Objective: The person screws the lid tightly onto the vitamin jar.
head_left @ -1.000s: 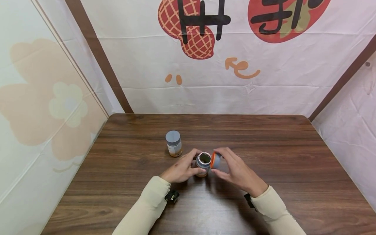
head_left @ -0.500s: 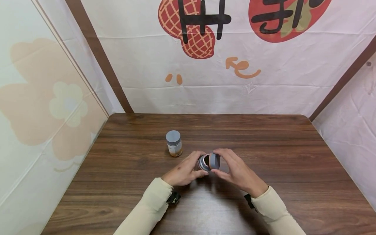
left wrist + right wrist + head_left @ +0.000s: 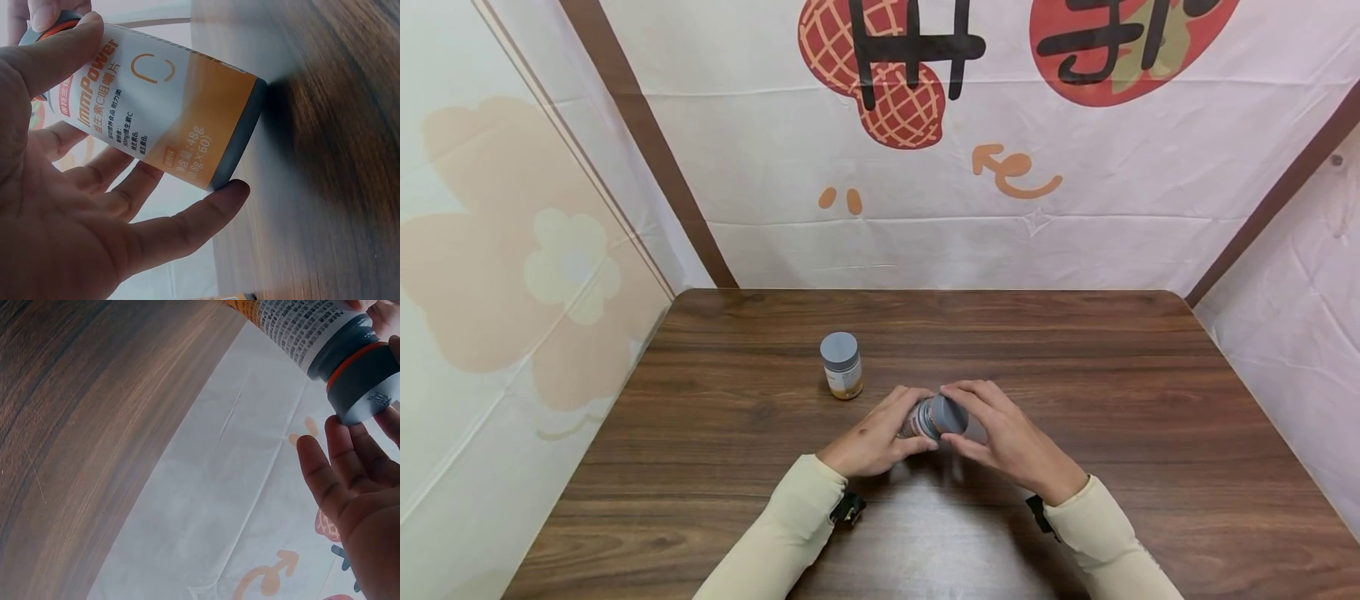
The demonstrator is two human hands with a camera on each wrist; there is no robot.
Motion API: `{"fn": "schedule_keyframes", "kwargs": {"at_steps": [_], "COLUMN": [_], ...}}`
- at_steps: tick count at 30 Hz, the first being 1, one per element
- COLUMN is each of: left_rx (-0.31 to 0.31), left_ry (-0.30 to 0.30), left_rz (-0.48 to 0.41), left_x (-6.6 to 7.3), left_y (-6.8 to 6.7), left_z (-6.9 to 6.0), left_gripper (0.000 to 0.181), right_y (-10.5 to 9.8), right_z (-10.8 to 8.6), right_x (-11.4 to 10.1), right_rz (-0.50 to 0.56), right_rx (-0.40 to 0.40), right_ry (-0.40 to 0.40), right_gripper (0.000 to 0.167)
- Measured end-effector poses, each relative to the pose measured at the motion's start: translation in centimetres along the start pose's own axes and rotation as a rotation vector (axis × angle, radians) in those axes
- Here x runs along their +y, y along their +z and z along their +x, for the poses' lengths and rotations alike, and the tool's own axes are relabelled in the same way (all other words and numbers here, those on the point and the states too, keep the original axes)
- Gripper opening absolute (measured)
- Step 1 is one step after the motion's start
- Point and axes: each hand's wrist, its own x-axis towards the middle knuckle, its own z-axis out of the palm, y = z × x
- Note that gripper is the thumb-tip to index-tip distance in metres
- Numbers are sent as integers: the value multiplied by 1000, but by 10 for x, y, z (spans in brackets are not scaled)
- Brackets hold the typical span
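Observation:
My left hand [image 3: 871,437] grips a supplement bottle [image 3: 150,103] with a white and orange label, thumb on one side and fingers on the other. The bottle is tilted, its top leaning right; in the left wrist view its base is close over the tabletop. My right hand [image 3: 1013,440] holds the grey lid [image 3: 950,414] between thumb and fingers at the bottle's mouth. In the right wrist view an orange inner rim shows along the lid [image 3: 359,384], next to the grey neck. Whether the lid's threads engage cannot be seen.
A second bottle [image 3: 842,367] with its grey lid on stands upright on the wooden table [image 3: 1075,350], behind and left of the hands. White printed cloth [image 3: 760,167] hangs behind the table and on both sides.
The bottle has gone from upright with its mouth showing to tilted right. The lid, earlier held beside it with its orange inside visible, now covers the mouth.

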Motion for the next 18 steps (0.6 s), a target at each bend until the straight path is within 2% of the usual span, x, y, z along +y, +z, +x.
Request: {"fn": "schedule_keyframes", "kwargs": {"at_steps": [7, 18], "left_rx": [11, 19], "left_ry": [-4, -12], "left_rz": [8, 16], "left_x": [0, 2], "left_y": [2, 3], "left_z": [2, 3], "left_gripper": [56, 56], "right_y": [-2, -5], "right_z": [-1, 2], "right_x": [-1, -5], "right_rz": [-9, -25], "right_rx": [-14, -50], "right_ry": [-16, 20], "right_gripper": [51, 58]}}
